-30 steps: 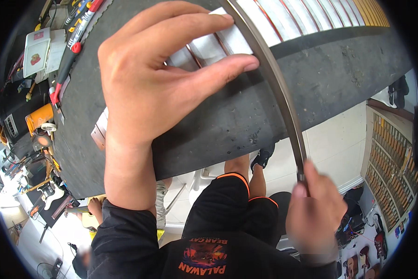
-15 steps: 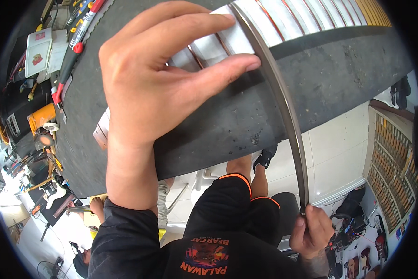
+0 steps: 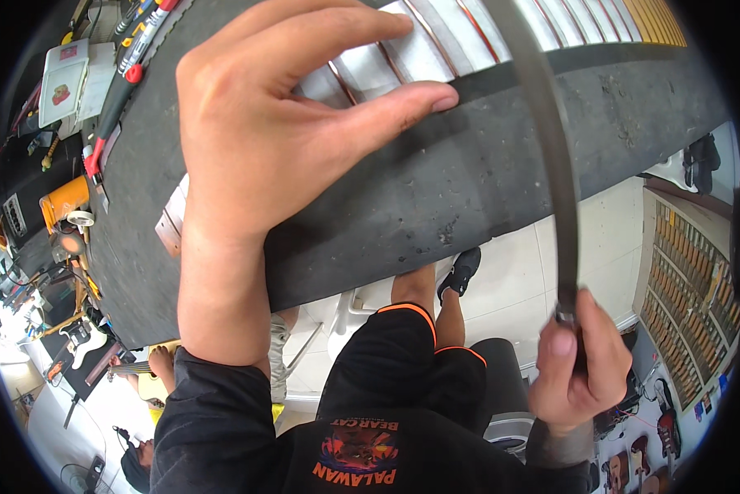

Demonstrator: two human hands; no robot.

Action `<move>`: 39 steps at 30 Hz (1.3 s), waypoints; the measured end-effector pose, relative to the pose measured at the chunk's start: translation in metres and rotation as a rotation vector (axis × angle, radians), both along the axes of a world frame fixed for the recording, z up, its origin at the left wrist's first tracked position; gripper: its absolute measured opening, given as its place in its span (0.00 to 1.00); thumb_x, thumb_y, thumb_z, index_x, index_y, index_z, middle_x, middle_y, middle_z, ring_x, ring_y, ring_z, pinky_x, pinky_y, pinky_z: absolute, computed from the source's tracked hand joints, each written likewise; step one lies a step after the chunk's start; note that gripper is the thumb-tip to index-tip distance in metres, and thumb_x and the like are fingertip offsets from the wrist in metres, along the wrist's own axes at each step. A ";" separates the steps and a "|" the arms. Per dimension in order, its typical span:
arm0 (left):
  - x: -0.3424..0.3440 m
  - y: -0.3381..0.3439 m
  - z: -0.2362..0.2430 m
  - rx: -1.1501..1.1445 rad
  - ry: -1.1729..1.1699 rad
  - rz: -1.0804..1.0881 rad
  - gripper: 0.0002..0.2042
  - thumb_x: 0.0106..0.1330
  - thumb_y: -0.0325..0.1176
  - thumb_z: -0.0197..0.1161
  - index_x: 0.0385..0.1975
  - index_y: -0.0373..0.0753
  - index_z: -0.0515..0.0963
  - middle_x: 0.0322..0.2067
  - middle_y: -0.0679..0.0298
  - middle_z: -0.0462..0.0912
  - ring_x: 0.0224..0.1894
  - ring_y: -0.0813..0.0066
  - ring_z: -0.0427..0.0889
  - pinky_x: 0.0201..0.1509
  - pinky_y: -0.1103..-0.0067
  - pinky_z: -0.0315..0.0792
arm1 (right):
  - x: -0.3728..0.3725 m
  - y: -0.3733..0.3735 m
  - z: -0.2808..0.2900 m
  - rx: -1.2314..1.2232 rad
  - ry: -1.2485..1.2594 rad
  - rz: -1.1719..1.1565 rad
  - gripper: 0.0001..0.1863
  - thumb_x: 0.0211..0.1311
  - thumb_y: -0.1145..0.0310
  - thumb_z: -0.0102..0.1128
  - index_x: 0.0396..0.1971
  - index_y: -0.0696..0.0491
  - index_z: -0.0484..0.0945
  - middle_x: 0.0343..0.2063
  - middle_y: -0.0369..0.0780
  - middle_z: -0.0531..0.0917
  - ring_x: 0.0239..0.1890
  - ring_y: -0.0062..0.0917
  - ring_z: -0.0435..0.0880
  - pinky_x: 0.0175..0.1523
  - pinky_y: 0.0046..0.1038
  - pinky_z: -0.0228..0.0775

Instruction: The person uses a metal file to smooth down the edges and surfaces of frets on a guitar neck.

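My right hand [image 3: 580,366] is closed around the handle end of a long, grey file [image 3: 551,132], which is blurred and slants up across the near edge of the bench. Its upper end leaves the picture above a guitar fretboard [image 3: 477,37] covered in white strips between metal frets, with yellow strips toward its right end. Over the fretboard's left part, my left hand [image 3: 279,107] has its thumb and forefinger spread apart, with nothing between them. The thumb tip is by the near edge; the other fingers are mostly hidden. A white-covered brown end [image 3: 172,216] shows left of my wrist.
The fretboard lies on a dark, worn bench mat [image 3: 370,206]. Red-and-black hand tools [image 3: 127,90] lie at its far left. A black stool [image 3: 497,379] stands by my legs. A rack of wooden-handled tools [image 3: 691,288] is at right. Another person's hand [image 3: 162,366] holds a guitar at lower left.
The file has moved right, away from my left fingertips. My right hand has gone up and a little right with it. My left hand has hardly moved.
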State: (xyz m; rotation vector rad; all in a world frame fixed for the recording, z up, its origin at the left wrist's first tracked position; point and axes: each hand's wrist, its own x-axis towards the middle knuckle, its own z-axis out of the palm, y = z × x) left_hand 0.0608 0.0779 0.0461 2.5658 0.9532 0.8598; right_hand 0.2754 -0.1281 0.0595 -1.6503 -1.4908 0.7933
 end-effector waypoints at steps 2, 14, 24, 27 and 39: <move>0.002 0.001 -0.001 0.015 -0.003 -0.010 0.19 0.42 0.27 0.81 0.36 0.31 0.85 0.37 0.57 0.86 0.38 0.72 0.85 0.43 0.81 0.77 | 0.015 -0.029 0.001 -0.021 -0.022 -0.009 0.19 0.55 0.79 0.60 0.49 0.65 0.79 0.22 0.48 0.82 0.20 0.28 0.80 0.28 0.23 0.73; 0.003 -0.001 0.003 0.000 0.000 0.013 0.19 0.42 0.29 0.82 0.36 0.32 0.85 0.36 0.57 0.86 0.36 0.72 0.85 0.41 0.81 0.77 | 0.014 -0.093 -0.007 -0.128 0.146 -0.056 0.18 0.56 0.75 0.63 0.48 0.60 0.80 0.17 0.42 0.80 0.17 0.23 0.77 0.24 0.21 0.67; 0.003 0.000 -0.007 0.034 -0.123 0.028 0.19 0.40 0.31 0.82 0.35 0.36 0.87 0.35 0.58 0.86 0.33 0.72 0.84 0.36 0.81 0.77 | 0.014 -0.095 0.005 -0.183 0.170 -0.037 0.18 0.54 0.76 0.63 0.48 0.58 0.80 0.19 0.44 0.81 0.17 0.26 0.80 0.24 0.22 0.71; 0.010 0.002 0.008 0.011 0.086 0.015 0.19 0.40 0.32 0.82 0.35 0.37 0.87 0.35 0.59 0.85 0.33 0.71 0.84 0.36 0.81 0.77 | 0.017 -0.102 0.007 -0.224 0.192 -0.038 0.18 0.53 0.76 0.63 0.46 0.59 0.81 0.21 0.46 0.83 0.19 0.28 0.82 0.26 0.23 0.74; -0.013 0.011 -0.018 0.121 -0.080 -0.028 0.20 0.40 0.33 0.81 0.36 0.39 0.87 0.36 0.59 0.85 0.31 0.72 0.84 0.33 0.81 0.78 | 0.020 -0.092 0.014 -0.147 0.084 0.134 0.24 0.58 0.80 0.52 0.57 0.60 0.72 0.13 0.39 0.75 0.13 0.21 0.71 0.19 0.22 0.61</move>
